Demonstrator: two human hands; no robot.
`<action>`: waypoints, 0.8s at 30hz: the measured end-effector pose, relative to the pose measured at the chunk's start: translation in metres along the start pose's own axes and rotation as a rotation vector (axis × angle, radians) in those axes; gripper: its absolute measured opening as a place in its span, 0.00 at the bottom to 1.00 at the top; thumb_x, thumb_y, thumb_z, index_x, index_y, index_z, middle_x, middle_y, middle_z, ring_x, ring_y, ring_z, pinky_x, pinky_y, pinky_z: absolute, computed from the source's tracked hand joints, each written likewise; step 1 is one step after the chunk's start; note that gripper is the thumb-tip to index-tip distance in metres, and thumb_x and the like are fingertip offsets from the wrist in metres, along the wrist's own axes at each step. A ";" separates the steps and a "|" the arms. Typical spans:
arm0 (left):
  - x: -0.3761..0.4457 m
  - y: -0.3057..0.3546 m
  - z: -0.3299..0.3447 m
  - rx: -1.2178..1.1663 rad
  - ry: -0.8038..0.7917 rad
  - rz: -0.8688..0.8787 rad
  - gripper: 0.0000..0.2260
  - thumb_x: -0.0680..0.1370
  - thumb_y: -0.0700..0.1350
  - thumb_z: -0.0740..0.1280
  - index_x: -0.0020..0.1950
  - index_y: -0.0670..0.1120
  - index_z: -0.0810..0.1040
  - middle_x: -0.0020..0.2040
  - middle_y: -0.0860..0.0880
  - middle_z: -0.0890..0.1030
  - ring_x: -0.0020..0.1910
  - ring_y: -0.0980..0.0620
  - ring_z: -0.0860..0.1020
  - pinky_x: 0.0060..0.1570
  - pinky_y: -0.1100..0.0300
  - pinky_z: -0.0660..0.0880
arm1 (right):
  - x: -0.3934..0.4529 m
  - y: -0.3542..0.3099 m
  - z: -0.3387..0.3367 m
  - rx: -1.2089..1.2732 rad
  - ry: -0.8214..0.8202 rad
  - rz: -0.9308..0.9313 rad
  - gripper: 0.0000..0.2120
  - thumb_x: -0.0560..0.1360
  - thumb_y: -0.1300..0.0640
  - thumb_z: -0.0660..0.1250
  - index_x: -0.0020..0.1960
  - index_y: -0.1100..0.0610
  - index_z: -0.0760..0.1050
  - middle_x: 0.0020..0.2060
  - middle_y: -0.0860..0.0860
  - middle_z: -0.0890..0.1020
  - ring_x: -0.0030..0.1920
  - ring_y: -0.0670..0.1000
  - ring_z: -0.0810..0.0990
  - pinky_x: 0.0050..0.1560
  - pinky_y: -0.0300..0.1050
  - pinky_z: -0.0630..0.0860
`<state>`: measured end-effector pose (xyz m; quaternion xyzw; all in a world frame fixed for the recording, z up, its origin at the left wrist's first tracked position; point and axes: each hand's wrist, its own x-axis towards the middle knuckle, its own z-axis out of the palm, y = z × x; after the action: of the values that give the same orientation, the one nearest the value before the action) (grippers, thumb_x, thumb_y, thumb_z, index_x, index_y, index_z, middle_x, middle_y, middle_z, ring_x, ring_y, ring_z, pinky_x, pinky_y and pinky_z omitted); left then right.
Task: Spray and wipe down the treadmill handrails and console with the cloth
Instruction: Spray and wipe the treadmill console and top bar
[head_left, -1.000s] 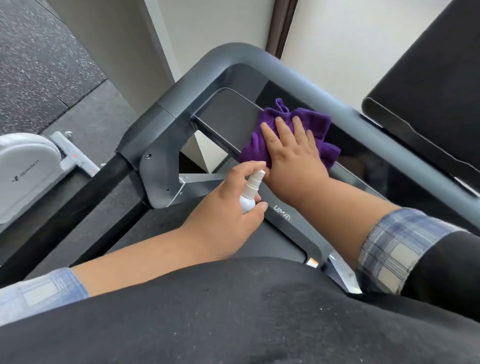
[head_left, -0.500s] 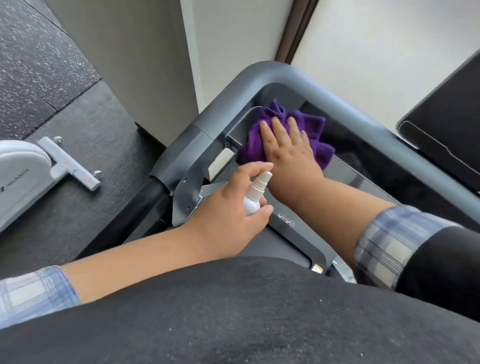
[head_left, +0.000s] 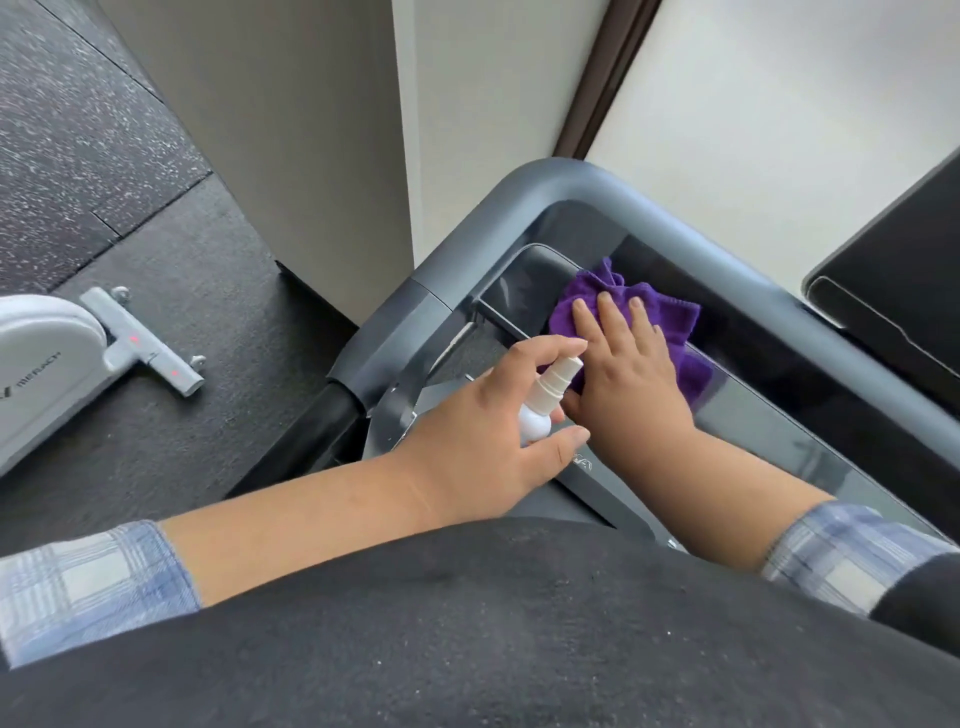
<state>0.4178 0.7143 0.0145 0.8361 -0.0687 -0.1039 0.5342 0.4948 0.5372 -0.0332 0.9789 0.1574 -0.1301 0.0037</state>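
Cloth (head_left: 670, 322) now pushed further left along console (head_left: 769, 431) under flat right hand (head_left: 631, 376); left hand (head_left: 483, 441) gripping bottle (head_left: 543, 410). Corner nearly reached, handrail (head_left: 519, 208) pending.

floor (head_left: 171, 291): dark, rubbery, white specks far left | on floor: white machine (head_left: 41, 364) with grey foot bar (head_left: 140, 343), left | console (head_left: 779, 436): shiny, black | on console: purple cloth (head_left: 670, 322), bunched near corner
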 end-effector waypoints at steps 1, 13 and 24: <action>-0.001 -0.001 0.000 -0.004 0.004 -0.003 0.28 0.76 0.50 0.71 0.67 0.67 0.60 0.48 0.65 0.75 0.48 0.61 0.76 0.51 0.66 0.73 | 0.011 -0.008 -0.001 -0.009 -0.004 -0.024 0.41 0.75 0.35 0.52 0.82 0.53 0.46 0.81 0.57 0.50 0.80 0.63 0.45 0.77 0.61 0.48; 0.001 0.000 0.009 -0.013 0.030 0.009 0.27 0.77 0.46 0.71 0.67 0.66 0.62 0.48 0.64 0.74 0.47 0.67 0.76 0.48 0.78 0.67 | 0.028 -0.037 -0.022 -0.003 -0.108 -0.315 0.37 0.81 0.46 0.59 0.82 0.49 0.40 0.81 0.52 0.42 0.80 0.60 0.37 0.77 0.54 0.37; 0.004 -0.002 -0.010 0.074 0.015 0.065 0.28 0.77 0.48 0.70 0.69 0.66 0.60 0.46 0.63 0.74 0.47 0.65 0.75 0.51 0.70 0.72 | 0.056 -0.039 -0.018 0.148 -0.098 -0.044 0.44 0.78 0.43 0.64 0.81 0.54 0.40 0.81 0.52 0.43 0.80 0.59 0.39 0.79 0.56 0.44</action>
<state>0.4240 0.7225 0.0165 0.8534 -0.0957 -0.0778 0.5065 0.5384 0.5925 -0.0283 0.9653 0.1683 -0.1892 -0.0639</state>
